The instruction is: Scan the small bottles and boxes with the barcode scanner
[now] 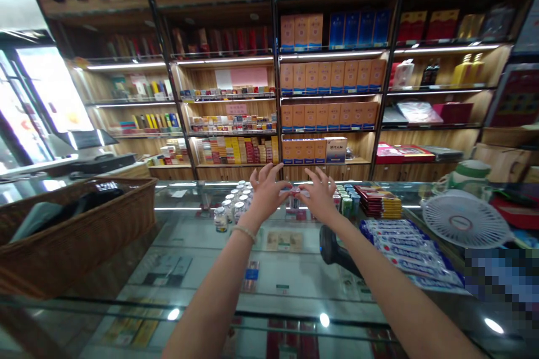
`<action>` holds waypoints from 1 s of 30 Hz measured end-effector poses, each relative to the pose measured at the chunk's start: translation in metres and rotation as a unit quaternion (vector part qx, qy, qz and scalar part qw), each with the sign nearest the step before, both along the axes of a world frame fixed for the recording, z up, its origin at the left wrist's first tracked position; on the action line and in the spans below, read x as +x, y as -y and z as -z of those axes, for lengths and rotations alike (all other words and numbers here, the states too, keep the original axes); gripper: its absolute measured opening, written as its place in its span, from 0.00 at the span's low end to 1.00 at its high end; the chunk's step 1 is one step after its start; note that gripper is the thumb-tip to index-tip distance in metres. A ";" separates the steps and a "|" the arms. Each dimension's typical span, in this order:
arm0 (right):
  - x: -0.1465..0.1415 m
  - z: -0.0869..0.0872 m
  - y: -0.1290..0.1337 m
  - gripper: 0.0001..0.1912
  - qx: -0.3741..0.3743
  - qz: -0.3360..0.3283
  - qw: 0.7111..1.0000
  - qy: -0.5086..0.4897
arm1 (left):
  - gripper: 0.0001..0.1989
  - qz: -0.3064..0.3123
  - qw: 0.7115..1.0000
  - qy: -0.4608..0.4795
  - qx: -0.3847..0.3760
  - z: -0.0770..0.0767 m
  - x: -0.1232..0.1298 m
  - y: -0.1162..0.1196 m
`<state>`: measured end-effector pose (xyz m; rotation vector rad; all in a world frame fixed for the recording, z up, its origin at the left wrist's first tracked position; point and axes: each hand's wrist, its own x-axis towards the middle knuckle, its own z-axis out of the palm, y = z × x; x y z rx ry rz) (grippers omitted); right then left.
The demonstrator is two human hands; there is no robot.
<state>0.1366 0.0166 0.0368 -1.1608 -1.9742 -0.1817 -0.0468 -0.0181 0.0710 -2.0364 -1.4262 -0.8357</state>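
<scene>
My left hand point(269, 193) and my right hand point(321, 195) reach across the glass counter toward its far edge. Between their thumbs stands a small red-and-white container point(293, 197), seemingly pinched from both sides; my hands partly cover it. The other fingers are raised and spread. Left of my left hand are rows of small jars with white lids point(227, 207). Just right of my right hand stand small green containers point(346, 206). A black handheld scanner point(330, 245) lies under my right forearm.
A wicker basket point(76, 235) holds dark items at the left. Red and yellow packets point(379, 202), blue-and-white packets point(410, 249) and a white fan point(461, 221) occupy the right. Packages lie beneath the glass counter top point(189, 235). Behind are lit shelves of boxes point(332, 118).
</scene>
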 end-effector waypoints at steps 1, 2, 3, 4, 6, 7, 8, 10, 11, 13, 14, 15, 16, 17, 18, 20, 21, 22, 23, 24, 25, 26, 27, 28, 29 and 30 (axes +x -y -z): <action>-0.007 -0.001 -0.001 0.09 -0.004 -0.002 1.000 -0.001 | 0.07 -0.002 1.000 -0.008 -0.001 -0.002 -0.006 0.000; -0.015 -0.002 -0.002 0.09 -0.008 -0.004 1.000 -0.002 | 0.07 -0.005 1.000 -0.015 -0.003 -0.005 -0.012 0.000; -0.022 -0.002 -0.003 0.09 -0.012 -0.006 1.000 -0.003 | 0.07 -0.007 1.000 -0.023 -0.005 -0.008 -0.018 0.000; -0.030 -0.002 -0.005 0.09 -0.015 -0.008 1.000 -0.004 | 0.07 -0.010 0.999 -0.032 -0.006 -0.011 -0.024 0.000; -0.046 -0.001 -0.007 0.09 -0.021 -0.015 1.000 -0.006 | 0.05 -0.013 0.999 -0.049 -0.011 -0.015 -0.036 -0.001; -0.054 0.001 -0.009 0.09 -0.025 -0.019 0.999 -0.009 | 0.04 -0.015 0.998 -0.056 -0.014 -0.016 -0.041 -0.001; -0.062 0.003 -0.010 0.09 -0.030 -0.022 0.999 -0.012 | 0.04 -0.017 0.998 -0.064 -0.020 -0.017 -0.046 -0.002; -0.077 0.009 -0.013 0.09 -0.043 -0.025 0.999 -0.018 | 0.04 -0.022 0.996 -0.075 -0.033 -0.017 -0.057 -0.004; -0.084 0.013 -0.015 0.09 -0.051 -0.024 0.998 -0.020 | 0.05 -0.024 0.996 -0.079 -0.038 -0.015 -0.062 -0.005; -0.097 0.021 -0.018 0.09 -0.068 -0.022 0.997 -0.020 | 0.06 -0.025 0.995 -0.087 -0.044 -0.009 -0.072 -0.007; -0.103 0.025 -0.020 0.09 -0.077 -0.021 0.997 -0.018 | 0.07 -0.026 0.995 -0.090 -0.045 -0.006 -0.076 -0.009; -0.108 0.030 -0.022 0.09 -0.084 -0.020 0.996 -0.015 | 0.07 -0.027 0.994 -0.094 -0.046 -0.002 -0.080 -0.011; -0.112 0.034 -0.024 0.09 -0.091 -0.020 0.996 -0.012 | 0.07 -0.029 0.994 -0.099 -0.047 0.003 -0.084 -0.013; -0.117 0.038 -0.025 0.09 -0.096 -0.020 0.995 -0.009 | 0.06 -0.032 0.993 -0.105 -0.048 0.007 -0.088 -0.015; -0.120 0.042 -0.027 0.09 -0.101 -0.021 0.995 -0.007 | 0.06 -0.034 0.992 -0.113 -0.050 0.011 -0.091 -0.017; -0.127 0.049 -0.030 0.10 -0.112 -0.020 0.994 -0.004 | 0.05 -0.037 0.990 -0.128 -0.053 0.018 -0.097 -0.020; -0.130 0.052 -0.031 0.10 -0.117 -0.018 0.993 -0.004 | 0.05 -0.037 0.989 -0.135 -0.053 0.020 -0.099 -0.022; -0.132 0.054 -0.032 0.10 -0.121 -0.017 0.992 -0.004 | 0.05 -0.037 0.988 -0.140 -0.054 0.023 -0.101 -0.023; -0.135 0.057 -0.033 0.10 -0.124 -0.016 0.992 -0.006 | 0.05 -0.037 0.987 -0.143 -0.056 0.024 -0.103 -0.024; -0.137 0.059 -0.035 0.10 -0.127 -0.017 0.992 -0.007 | 0.05 -0.037 0.987 -0.146 -0.058 0.026 -0.105 -0.025; -0.139 0.061 -0.036 0.10 -0.128 -0.019 0.991 -0.010 | 0.06 -0.038 0.987 -0.147 -0.059 0.028 -0.106 -0.026; -0.141 0.063 -0.037 0.10 -0.131 -0.021 0.991 -0.014 | 0.06 -0.039 0.986 -0.148 -0.060 0.029 -0.107 -0.027; -0.142 0.065 -0.038 0.10 -0.133 -0.023 0.991 -0.019 | 0.06 -0.039 0.986 -0.148 -0.060 0.030 -0.108 -0.028; -0.144 0.067 -0.039 0.10 -0.135 -0.023 0.990 -0.024 | 0.06 -0.038 0.987 -0.148 -0.058 0.031 -0.109 -0.028; -0.145 0.069 -0.039 0.10 -0.137 -0.023 0.990 -0.029 | 0.06 -0.037 0.987 -0.147 -0.056 0.033 -0.110 -0.029; -0.146 0.070 -0.040 0.11 -0.139 -0.021 0.990 -0.034 | 0.06 -0.036 0.987 -0.145 -0.054 0.034 -0.110 -0.030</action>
